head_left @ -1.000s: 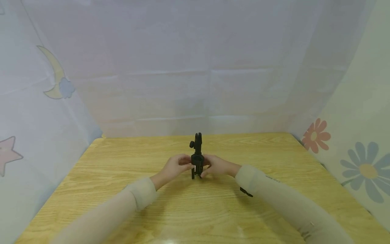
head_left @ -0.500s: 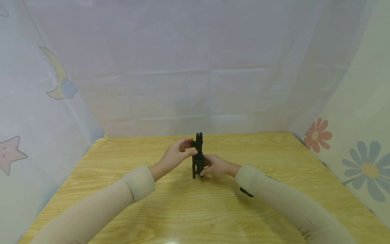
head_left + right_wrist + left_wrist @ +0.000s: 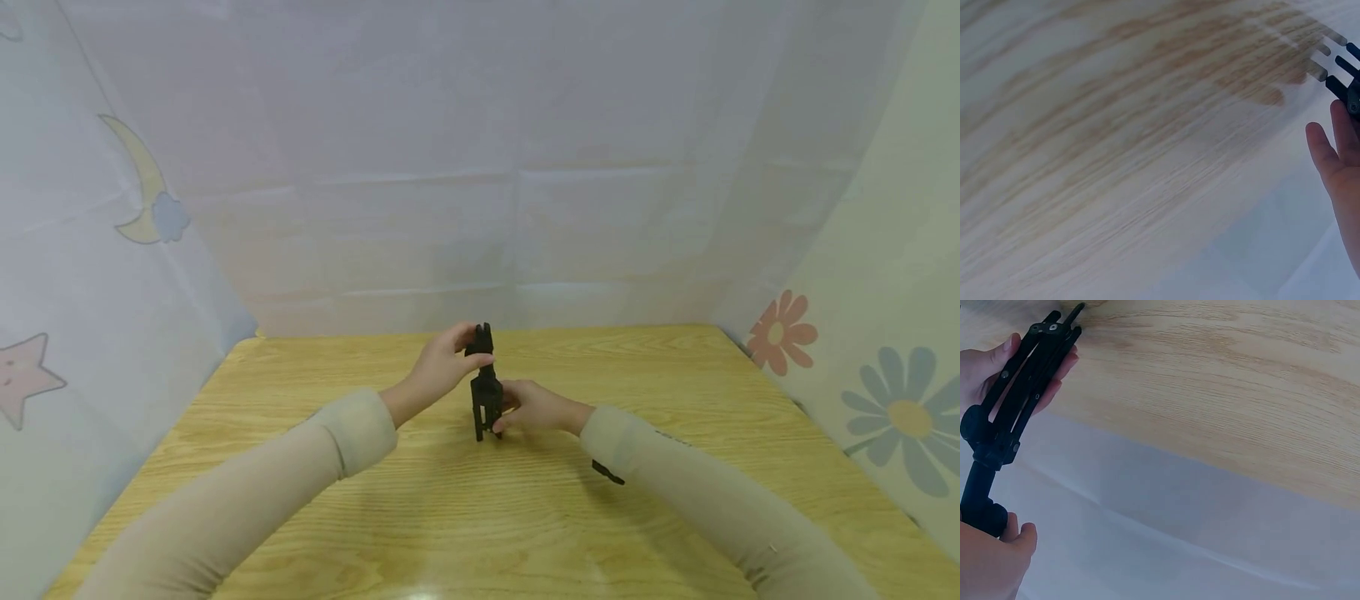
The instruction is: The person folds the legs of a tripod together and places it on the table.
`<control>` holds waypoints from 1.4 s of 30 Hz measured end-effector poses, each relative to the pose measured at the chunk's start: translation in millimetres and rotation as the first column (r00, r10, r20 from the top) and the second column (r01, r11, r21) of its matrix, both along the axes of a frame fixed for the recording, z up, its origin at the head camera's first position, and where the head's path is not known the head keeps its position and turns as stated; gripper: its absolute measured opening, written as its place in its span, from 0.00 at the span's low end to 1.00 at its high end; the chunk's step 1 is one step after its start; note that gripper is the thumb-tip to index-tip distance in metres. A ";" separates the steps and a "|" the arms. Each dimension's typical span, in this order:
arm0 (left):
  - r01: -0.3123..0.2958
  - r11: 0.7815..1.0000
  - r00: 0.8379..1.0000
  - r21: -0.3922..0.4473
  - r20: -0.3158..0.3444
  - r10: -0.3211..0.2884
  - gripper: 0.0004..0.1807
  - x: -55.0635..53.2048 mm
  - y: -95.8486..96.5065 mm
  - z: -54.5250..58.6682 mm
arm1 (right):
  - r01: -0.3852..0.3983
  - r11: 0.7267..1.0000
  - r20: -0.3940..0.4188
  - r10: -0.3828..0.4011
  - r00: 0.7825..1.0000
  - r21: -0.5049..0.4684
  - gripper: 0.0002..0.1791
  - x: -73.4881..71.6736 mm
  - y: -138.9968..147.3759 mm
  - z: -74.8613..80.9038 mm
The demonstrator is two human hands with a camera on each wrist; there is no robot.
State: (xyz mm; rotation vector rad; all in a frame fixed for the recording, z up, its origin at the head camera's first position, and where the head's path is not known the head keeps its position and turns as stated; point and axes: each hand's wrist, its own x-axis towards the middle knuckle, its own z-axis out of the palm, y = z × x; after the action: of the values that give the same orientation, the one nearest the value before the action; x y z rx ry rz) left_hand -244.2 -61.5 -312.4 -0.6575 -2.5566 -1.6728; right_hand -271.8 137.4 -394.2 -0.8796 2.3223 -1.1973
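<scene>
A small black tripod (image 3: pixel 487 392) with its legs folded close together stands upright above the wooden table, its leg ends at or just over the surface. My left hand (image 3: pixel 442 362) grips the tripod's upper part by the side knob, thumb across the front. Lower down, my right hand (image 3: pixel 540 408) holds the legs from the right side. In the left wrist view, the right hand (image 3: pixel 988 372) has thumb and fingers around the legs, and the left hand (image 3: pixel 994 559) is at the knob end. The right wrist view catches only leg tips (image 3: pixel 1338 87) beside the right hand (image 3: pixel 1341 169).
The wooden table (image 3: pixel 487 525) ends at a pale cloth backdrop (image 3: pixel 480 233). Patterned cloth hangs on both sides. A small dark piece (image 3: pixel 607 472) shows below the right sleeve; whether it is attached or lies on the table I cannot tell.
My left hand has moved up from the tripod's legs to its upper part, now gripping around the knob. The tripod's top has tipped slightly left. The right hand stays at the legs.
</scene>
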 end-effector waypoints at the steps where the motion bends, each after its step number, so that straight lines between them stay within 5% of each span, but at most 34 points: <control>1: -0.003 1.000 1.000 -0.003 -0.003 0.003 0.19 -0.3 -0.5 0.6 | -0.004 1.000 -0.009 0.004 1.000 0.005 0.30 -0.1 0.3 0.5; 20: -0.014 1.000 0.999 0.006 0.038 0.014 0.18 2.5 -29.5 -2.2 | 0.003 0.993 -0.131 0.013 0.991 0.117 0.22 1.4 29.0 17.8; 42: -0.075 0.996 0.983 -0.044 0.167 0.081 0.13 10.1 -47.5 -38.3 | 0.114 0.972 -0.182 -0.076 0.980 0.207 0.24 7.4 50.3 31.5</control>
State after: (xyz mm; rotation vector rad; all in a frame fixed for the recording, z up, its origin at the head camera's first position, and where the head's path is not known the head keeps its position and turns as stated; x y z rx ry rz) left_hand -234.1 -109.0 -350.7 -0.4268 -2.6945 -1.7292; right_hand -264.4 187.7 -362.8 -0.8310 2.6020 -0.9103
